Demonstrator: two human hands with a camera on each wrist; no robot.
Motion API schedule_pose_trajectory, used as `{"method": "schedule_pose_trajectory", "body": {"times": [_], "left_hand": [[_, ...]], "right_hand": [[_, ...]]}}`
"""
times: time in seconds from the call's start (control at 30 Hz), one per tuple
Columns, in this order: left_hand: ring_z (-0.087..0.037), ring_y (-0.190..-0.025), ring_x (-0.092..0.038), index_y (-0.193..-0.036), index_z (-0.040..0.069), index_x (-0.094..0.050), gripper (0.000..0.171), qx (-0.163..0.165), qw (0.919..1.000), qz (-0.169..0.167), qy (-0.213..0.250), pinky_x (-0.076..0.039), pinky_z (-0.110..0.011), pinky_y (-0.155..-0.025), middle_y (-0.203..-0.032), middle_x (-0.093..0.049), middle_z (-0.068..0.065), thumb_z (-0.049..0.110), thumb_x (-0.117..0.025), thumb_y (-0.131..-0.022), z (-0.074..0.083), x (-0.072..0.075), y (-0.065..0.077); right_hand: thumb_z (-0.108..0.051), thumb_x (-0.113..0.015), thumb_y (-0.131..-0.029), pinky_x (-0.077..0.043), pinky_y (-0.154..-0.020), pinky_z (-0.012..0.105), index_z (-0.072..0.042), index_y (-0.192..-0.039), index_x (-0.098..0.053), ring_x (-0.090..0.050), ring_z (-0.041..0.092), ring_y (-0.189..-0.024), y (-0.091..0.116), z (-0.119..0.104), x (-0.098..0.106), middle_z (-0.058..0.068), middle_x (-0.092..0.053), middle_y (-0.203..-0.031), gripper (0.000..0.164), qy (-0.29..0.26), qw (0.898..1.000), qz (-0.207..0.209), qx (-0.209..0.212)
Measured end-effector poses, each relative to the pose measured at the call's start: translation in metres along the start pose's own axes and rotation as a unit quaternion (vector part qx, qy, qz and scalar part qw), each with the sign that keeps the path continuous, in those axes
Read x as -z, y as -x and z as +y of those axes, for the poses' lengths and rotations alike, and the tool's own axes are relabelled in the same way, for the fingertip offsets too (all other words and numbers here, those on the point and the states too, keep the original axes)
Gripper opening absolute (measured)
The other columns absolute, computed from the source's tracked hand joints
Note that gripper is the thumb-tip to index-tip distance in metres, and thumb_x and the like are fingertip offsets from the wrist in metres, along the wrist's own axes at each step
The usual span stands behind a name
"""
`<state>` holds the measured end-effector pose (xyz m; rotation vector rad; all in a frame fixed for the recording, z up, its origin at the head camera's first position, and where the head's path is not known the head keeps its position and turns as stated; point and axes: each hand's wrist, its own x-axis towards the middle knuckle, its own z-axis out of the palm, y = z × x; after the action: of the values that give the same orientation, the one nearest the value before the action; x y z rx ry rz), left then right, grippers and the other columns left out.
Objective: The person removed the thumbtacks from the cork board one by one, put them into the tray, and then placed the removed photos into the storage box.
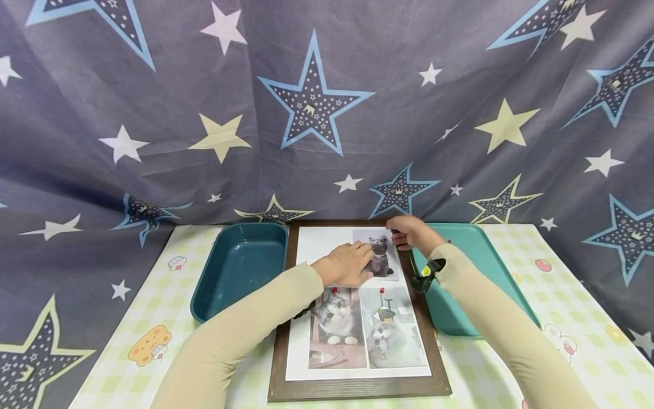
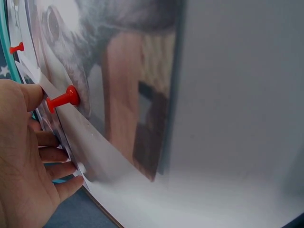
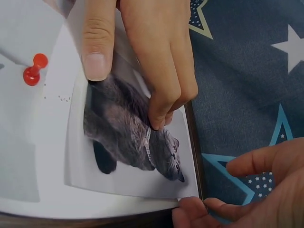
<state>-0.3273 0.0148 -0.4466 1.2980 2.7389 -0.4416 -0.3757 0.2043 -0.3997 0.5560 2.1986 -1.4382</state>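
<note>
A photo of a grey cat [image 1: 379, 258] lies on the upper right of a white board with a brown wooden frame [image 1: 357, 391]. My left hand [image 1: 347, 264] rests on this photo's left side; in the right wrist view its thumb and bent fingers press on the print. My right hand [image 1: 407, 232] is at the board's top right corner, fingertips at the photo and frame edge, thumb held apart in the right wrist view. Below, two cat photos, one pinkish [image 1: 337, 352] and one pale [image 1: 395, 346], each carry a red pushpin [image 1: 382, 290] at the top.
A deep dark teal tray [image 1: 237, 278] stands left of the board. On the right lies a flat green tray [image 1: 475, 272], partly under my right forearm. A checked cloth [image 1: 133, 380] covers the table, and a star-patterned curtain [image 1: 286, 176] hangs behind.
</note>
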Motion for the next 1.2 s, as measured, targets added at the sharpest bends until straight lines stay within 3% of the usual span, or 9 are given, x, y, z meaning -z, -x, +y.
{"method": "schedule_pose_trajectory", "body": {"times": [0.27, 0.43, 0.53, 0.7, 0.97, 1.2], "left_hand": [[-0.024, -0.137, -0.047, -0.147, 0.01, -0.044, 0.055, -0.006, 0.9999, 0.015, -0.002, -0.047, -0.035, -0.111, -0.153, -0.043, -0.009, 0.047, -0.036, -0.107, -0.001, 0.002, 0.001], [-0.024, -0.138, -0.046, -0.147, 0.009, -0.044, 0.056, -0.006, 0.9999, 0.015, 0.001, -0.046, -0.035, -0.112, -0.154, -0.042, -0.009, 0.046, -0.037, -0.106, -0.001, 0.003, 0.001], [-0.024, -0.138, -0.046, -0.146, 0.01, -0.044, 0.055, -0.005, 0.9998, 0.016, 0.004, -0.046, -0.035, -0.112, -0.154, -0.043, -0.009, 0.046, -0.038, -0.106, -0.001, 0.004, 0.001], [-0.024, -0.14, -0.045, -0.147, 0.01, -0.044, 0.055, -0.004, 0.9999, 0.01, 0.008, -0.045, -0.035, -0.113, -0.155, -0.041, -0.008, 0.047, -0.038, -0.106, -0.002, 0.005, 0.001], [-0.025, -0.143, -0.042, -0.151, 0.01, -0.041, 0.057, -0.003, 0.9999, -0.003, 0.017, -0.043, -0.036, -0.116, -0.158, -0.038, -0.009, 0.047, -0.037, -0.107, -0.002, 0.006, 0.002], [-0.025, -0.144, -0.041, -0.152, 0.01, -0.04, 0.058, -0.003, 0.9998, -0.01, 0.019, -0.043, -0.036, -0.116, -0.16, -0.037, -0.009, 0.047, -0.035, -0.107, 0.0, 0.004, 0.002]], "right_hand": [[-0.017, -0.048, -0.098, -0.049, -0.11, 0.045, -0.001, -0.136, -0.048, -0.058, 0.027, -0.109, -0.003, 0.004, 0.007, 0.014, -0.055, -0.123, 0.042, -0.037, 0.999, -0.011, -0.007], [-0.014, -0.046, -0.095, -0.051, -0.104, 0.041, -0.003, -0.11, -0.055, -0.063, 0.019, -0.088, -0.006, 0.005, 0.012, 0.005, -0.062, -0.092, 0.021, -0.043, 0.998, -0.037, -0.005], [-0.012, -0.045, -0.096, -0.05, -0.105, 0.041, -0.002, -0.102, -0.056, -0.064, 0.017, -0.08, -0.005, 0.005, 0.016, 0.002, -0.062, -0.079, 0.017, -0.048, 0.997, -0.053, 0.0], [-0.011, -0.047, -0.097, -0.049, -0.11, 0.042, 0.003, -0.112, -0.06, -0.064, 0.021, -0.087, -0.005, 0.003, 0.019, 0.003, -0.063, -0.08, 0.024, -0.051, 0.997, -0.05, -0.006], [-0.012, -0.046, -0.102, -0.047, -0.114, 0.043, 0.006, -0.132, -0.053, -0.063, 0.027, -0.103, -0.006, 0.006, 0.019, 0.014, -0.059, -0.116, 0.035, -0.056, 0.996, -0.063, -0.025], [-0.013, -0.038, -0.106, -0.046, -0.114, 0.043, 0.006, -0.15, -0.04, -0.058, 0.028, -0.107, -0.009, 0.011, 0.018, 0.018, -0.052, -0.131, 0.048, -0.069, 0.994, -0.083, -0.035]]}}
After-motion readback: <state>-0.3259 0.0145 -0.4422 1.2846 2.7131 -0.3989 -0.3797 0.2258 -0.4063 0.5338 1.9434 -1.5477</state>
